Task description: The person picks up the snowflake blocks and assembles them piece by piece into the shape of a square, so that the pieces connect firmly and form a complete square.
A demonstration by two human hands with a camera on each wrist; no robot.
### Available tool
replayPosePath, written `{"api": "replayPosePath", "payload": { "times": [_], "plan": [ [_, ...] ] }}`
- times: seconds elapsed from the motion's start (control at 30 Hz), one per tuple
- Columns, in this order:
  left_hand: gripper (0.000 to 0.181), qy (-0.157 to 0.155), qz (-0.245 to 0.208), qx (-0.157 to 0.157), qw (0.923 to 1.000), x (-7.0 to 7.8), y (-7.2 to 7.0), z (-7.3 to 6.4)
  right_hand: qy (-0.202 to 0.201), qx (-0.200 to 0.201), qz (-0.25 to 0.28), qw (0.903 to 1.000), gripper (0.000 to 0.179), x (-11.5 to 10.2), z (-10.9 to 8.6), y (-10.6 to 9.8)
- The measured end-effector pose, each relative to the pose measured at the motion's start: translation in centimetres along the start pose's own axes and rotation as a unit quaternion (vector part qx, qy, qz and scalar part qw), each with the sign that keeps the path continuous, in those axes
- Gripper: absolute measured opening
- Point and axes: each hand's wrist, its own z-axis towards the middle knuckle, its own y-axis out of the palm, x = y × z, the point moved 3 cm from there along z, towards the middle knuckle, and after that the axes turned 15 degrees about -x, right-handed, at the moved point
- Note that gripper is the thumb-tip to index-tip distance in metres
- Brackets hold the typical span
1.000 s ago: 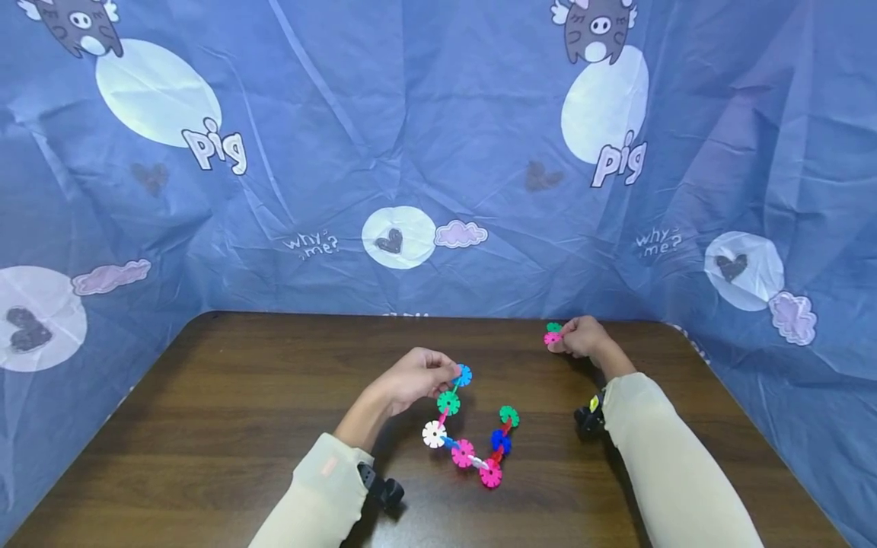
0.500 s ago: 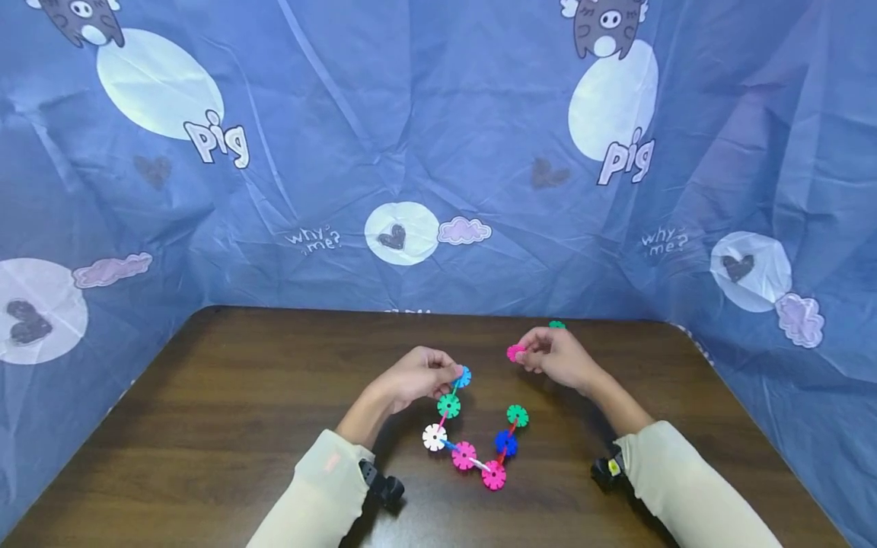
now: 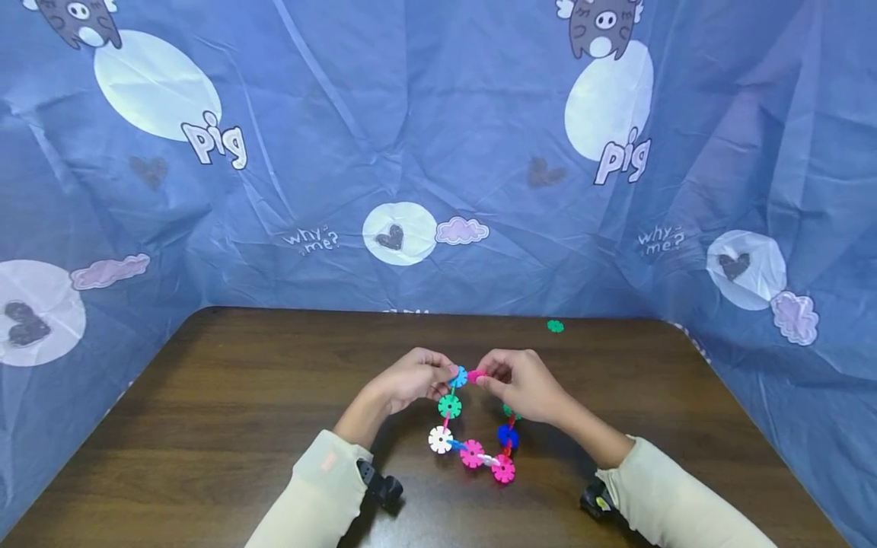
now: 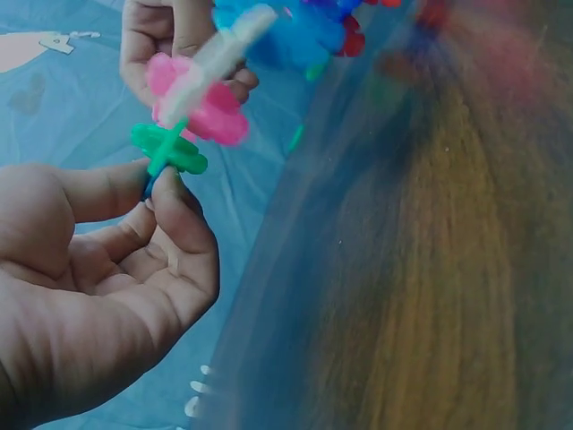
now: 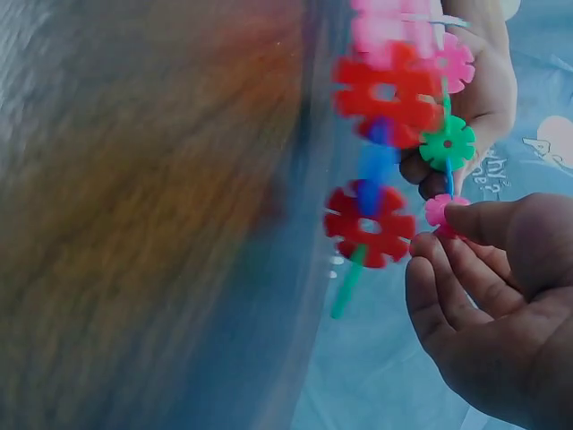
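Observation:
A U-shaped chain of notched plastic snowflake discs hangs from my left hand [image 3: 411,379], which pinches the light blue disc [image 3: 460,375] at its end. Between thumb and fingers, my right hand [image 3: 526,387] pinches a pink snowflake disc [image 3: 475,376], its edge right at the light blue disc's rim. Lower in the chain come a green disc [image 3: 449,406], a white disc [image 3: 441,439], pink discs and a dark blue disc [image 3: 508,436]. The chain's other end, a green disc [image 3: 511,412], is partly hidden behind the right hand. Red discs [image 5: 369,226] show large in the right wrist view.
A loose green snowflake disc [image 3: 555,326] lies near the back edge of the brown wooden table [image 3: 274,403]. Behind the table hangs a blue printed cloth [image 3: 308,190]. Small cameras [image 3: 387,492] are strapped to both wrists.
My right hand has brought the pink disc from the back right, leaving the green disc there, leftward to the light blue disc. The left hand stays nearly still; the chain swings slightly.

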Motion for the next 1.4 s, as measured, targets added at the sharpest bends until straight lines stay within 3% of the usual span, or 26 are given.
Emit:
{"api": "replayPosePath", "payload": {
  "times": [0.17, 0.5, 1.03, 1.17, 1.23, 1.33, 1.4],
  "plan": [
    [0.017, 0.007, -0.021, -0.001, 0.9998, -0.1, 0.1, 0.0, -0.009, 0.005, 0.005, 0.9999, 0.005, -0.3, 0.1, 0.0],
    [0.015, 0.011, -0.049, 0.040, 0.9979, 0.3, 0.4, 0.0, -0.040, 0.050, -0.008, 0.9979, 0.003, -0.9, 0.1, -0.1],
    [0.011, 0.014, -0.071, 0.030, 0.9969, -0.1, 0.3, 0.1, -0.055, 0.091, -0.065, 0.9922, 0.007, -1.9, -0.2, 0.6],
    [0.010, 0.015, -0.081, 0.029, 0.9962, 0.0, 0.3, 0.2, -0.048, 0.083, -0.044, 0.9944, 0.003, -1.7, -0.2, 0.1],
    [0.010, 0.014, -0.085, 0.024, 0.9960, 0.1, 0.3, 0.2, -0.039, 0.070, -0.023, 0.9965, 0.011, -1.2, -0.5, -0.4],
    [0.010, 0.009, -0.084, 0.015, 0.9963, 0.2, 0.4, 0.2, -0.020, 0.064, -0.003, 0.9977, 0.020, 0.1, -1.4, -2.1],
    [0.010, 0.007, -0.083, 0.014, 0.9964, 0.3, 0.3, 0.1, -0.004, 0.081, -0.017, 0.9965, 0.021, 1.7, -2.4, -3.7]
  ]
}}
